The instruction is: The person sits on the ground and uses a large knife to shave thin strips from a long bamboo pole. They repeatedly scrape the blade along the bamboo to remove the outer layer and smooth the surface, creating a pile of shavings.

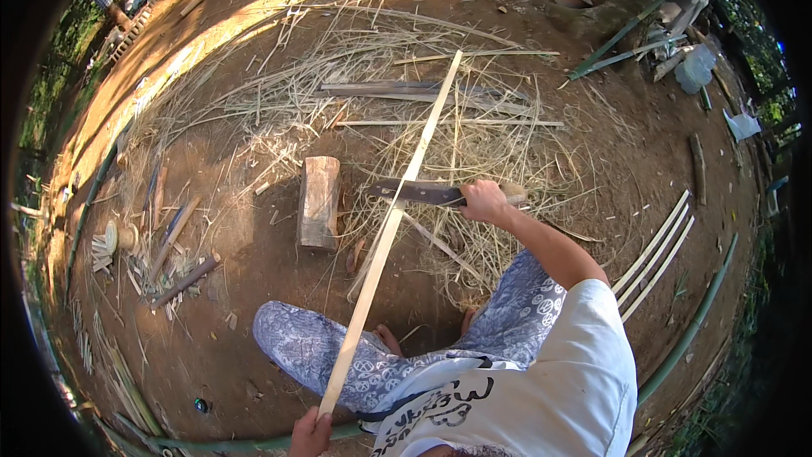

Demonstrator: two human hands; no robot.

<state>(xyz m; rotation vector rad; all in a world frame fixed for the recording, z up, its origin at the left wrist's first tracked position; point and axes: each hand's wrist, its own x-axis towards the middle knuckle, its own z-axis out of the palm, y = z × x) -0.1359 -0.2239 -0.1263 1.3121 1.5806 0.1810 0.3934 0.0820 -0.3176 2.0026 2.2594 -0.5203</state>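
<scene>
A long pale bamboo strip (370,281) slants up and away from my lap to the far scraps. My left hand (311,434) grips its near end at the lower edge of the view. In my right hand (485,201) is a large knife (427,194), its wooden handle showing past the fist. The dark blade points left and meets the strip about midway along it, over the ground in front of my crossed legs. Just left of the blade a squared wooden block (320,203) lies on the dirt.
Bamboo shavings (499,152) are heaped ahead, with split bamboo slats (423,95) lying across them. Three pale strips (655,254) rest at my right, near a green bamboo pole (698,322). Sticks (188,279) and offcuts are scattered at left. A tree trunk (626,0) stands at far right.
</scene>
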